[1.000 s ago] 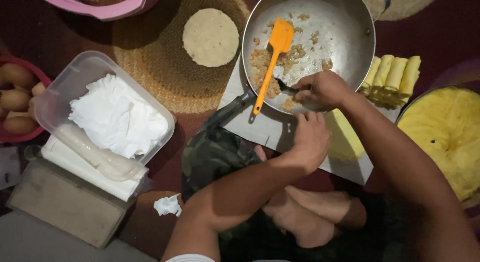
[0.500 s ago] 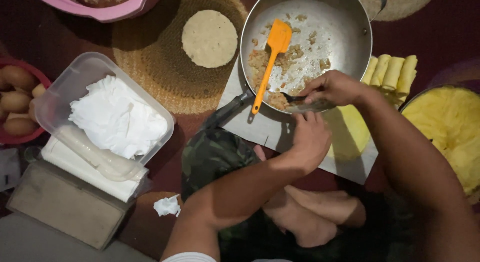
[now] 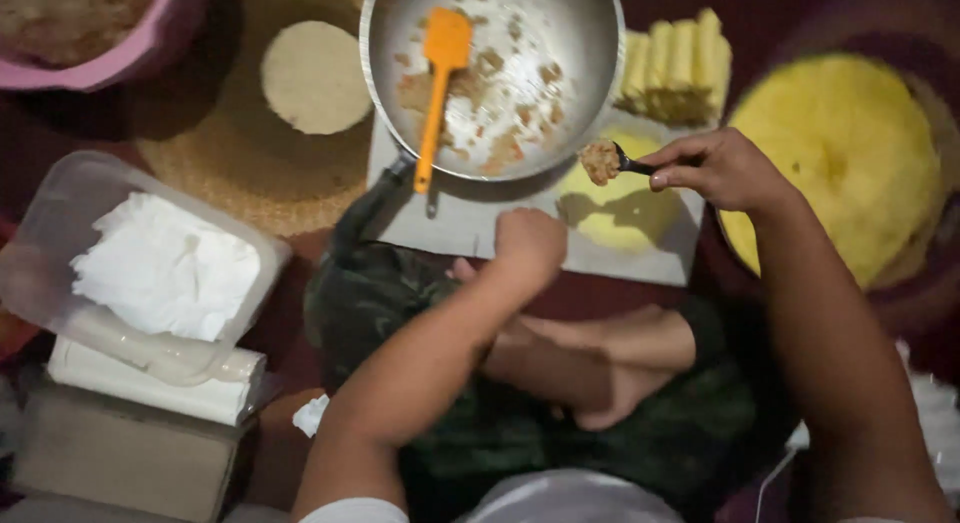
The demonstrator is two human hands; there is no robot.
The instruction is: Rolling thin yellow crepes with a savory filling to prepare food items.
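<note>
My right hand (image 3: 722,169) fingers pinch spoon (image 3: 618,161), loaded, handle running left-right, bowl end pointing left. Yellow crepe (image 3: 620,205) on board directly below spoon, centre-right of frame. Left hand (image 3: 530,241) fisted, empty, resting beside crepe's left edge. Pan (image 3: 492,73) above.

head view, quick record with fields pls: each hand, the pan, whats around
right hand: holds a spoon heaped with filling above a yellow wrapper on the board
left hand: closed fist at the board's near edge, holds nothing visible
pan: filling scraps, orange spatula inside
behind: rolled yellow wraps
right side: stack of yellow wrappers
left side: clear tub of white sheets
</note>
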